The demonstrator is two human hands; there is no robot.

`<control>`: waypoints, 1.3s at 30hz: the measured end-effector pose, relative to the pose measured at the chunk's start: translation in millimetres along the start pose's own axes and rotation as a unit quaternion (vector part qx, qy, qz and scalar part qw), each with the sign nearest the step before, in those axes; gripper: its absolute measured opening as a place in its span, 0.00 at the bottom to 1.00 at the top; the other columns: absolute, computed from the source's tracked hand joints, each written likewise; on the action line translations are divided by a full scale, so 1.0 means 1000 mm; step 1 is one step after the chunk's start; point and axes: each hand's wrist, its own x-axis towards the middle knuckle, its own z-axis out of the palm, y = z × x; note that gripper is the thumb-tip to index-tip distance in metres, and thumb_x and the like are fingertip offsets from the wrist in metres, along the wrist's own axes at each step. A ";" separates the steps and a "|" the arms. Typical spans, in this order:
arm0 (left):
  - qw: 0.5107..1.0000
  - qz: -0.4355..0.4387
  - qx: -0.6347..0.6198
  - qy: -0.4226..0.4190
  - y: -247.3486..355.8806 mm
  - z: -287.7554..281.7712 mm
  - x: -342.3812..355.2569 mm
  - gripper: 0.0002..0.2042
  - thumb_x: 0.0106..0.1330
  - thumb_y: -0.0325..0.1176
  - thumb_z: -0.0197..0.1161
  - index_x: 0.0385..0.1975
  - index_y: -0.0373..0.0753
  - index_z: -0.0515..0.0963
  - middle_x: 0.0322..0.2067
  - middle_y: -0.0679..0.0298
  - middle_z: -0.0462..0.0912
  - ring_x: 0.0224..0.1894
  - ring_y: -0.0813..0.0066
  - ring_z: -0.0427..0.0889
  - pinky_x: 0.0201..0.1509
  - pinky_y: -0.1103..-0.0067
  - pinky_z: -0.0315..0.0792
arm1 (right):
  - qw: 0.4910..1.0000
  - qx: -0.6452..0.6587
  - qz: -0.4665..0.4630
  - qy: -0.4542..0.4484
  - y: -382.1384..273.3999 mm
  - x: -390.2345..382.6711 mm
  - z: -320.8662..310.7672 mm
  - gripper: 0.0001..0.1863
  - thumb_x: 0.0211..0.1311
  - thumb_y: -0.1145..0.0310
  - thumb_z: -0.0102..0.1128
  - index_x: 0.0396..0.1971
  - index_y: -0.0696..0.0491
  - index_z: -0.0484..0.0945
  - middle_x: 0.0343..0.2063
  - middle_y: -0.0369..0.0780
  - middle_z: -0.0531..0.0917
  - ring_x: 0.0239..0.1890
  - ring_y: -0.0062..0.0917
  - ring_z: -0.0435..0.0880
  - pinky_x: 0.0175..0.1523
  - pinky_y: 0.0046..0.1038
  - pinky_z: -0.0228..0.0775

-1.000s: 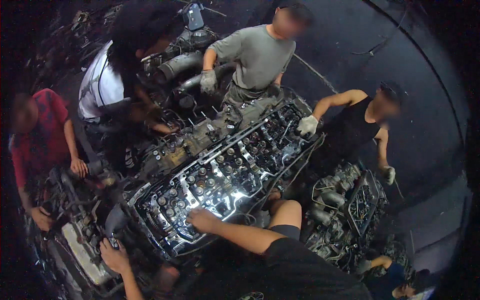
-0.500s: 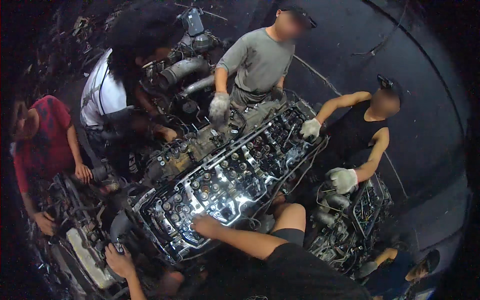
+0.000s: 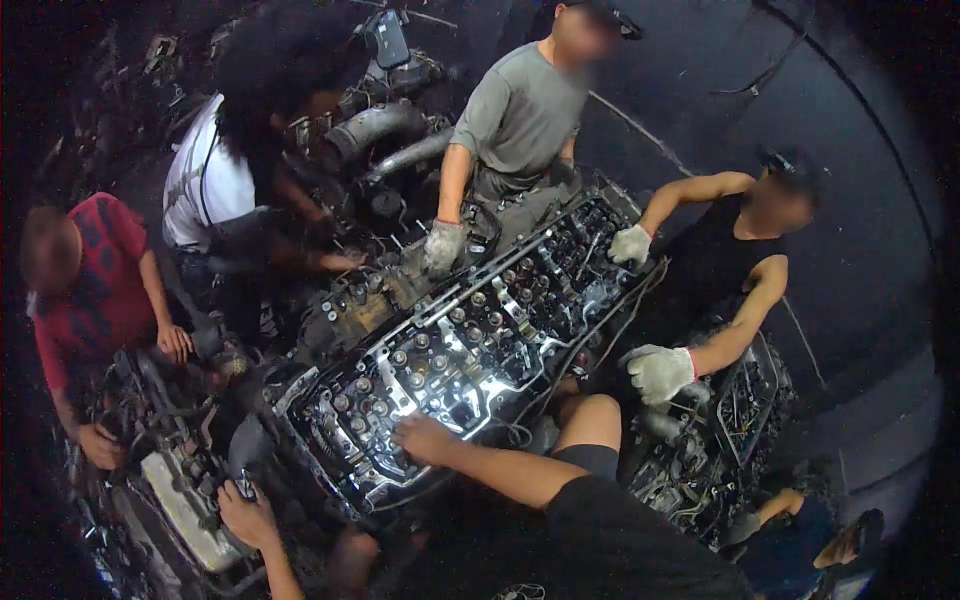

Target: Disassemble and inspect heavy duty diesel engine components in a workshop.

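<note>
A large engine (image 3: 540, 345) lies across the middle with its top uncovered, showing rows of round valve springs and bright, oily metal. My right hand (image 3: 428, 441) reaches over its near left part. The fingers are curled down onto the metal, and whatever they grip is hidden under them. Off to the lower left, my left hand (image 3: 248, 515) is closed around a small shiny metal piece (image 3: 247, 484), too small to name. That hand is beside a pale, long cover (image 3: 185, 510) on another engine.
Across the engine, a gloved hand (image 3: 443, 245) rests on its far side. Another person's gloved hands (image 3: 630, 245) are at the right end. Someone in red (image 3: 108, 285) leans over parts at left. A bare knee (image 3: 590, 425) is close to my right forearm. More engine parts (image 3: 690, 450) lie at right.
The whole view has shifted slightly. The right-hand person's lower glove has moved left and opened out. The far glove has come down onto the engine. My hands keep nearly the same places.
</note>
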 end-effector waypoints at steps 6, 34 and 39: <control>1.000 0.003 -0.007 0.019 0.016 0.003 0.002 0.23 0.58 0.42 0.59 0.50 0.36 0.70 0.50 0.49 0.73 0.50 0.52 0.73 0.54 0.66 0.66 | 0.999 0.013 0.020 -0.024 0.006 -0.001 0.006 0.07 0.49 0.68 0.52 0.29 0.50 0.76 0.33 0.37 0.77 0.44 0.27 0.73 0.45 0.31 0.67; 0.998 0.052 -0.024 0.011 -0.024 0.032 -0.002 0.27 0.59 0.44 0.58 0.56 0.34 0.67 0.53 0.45 0.69 0.55 0.50 0.69 0.60 0.66 0.62 | 0.993 0.057 0.096 0.047 -0.009 -0.008 0.004 0.13 0.48 0.67 0.55 0.37 0.51 0.77 0.35 0.40 0.76 0.46 0.33 0.72 0.52 0.34 0.63; 0.999 0.034 -0.004 0.013 -0.018 0.027 -0.001 0.26 0.58 0.44 0.59 0.52 0.34 0.69 0.51 0.46 0.71 0.53 0.52 0.71 0.56 0.67 0.65 | 0.859 0.294 0.298 0.295 -0.080 -0.100 -0.078 0.11 0.47 0.64 0.62 0.29 0.52 0.75 0.20 0.40 0.77 0.29 0.34 0.80 0.37 0.34 0.71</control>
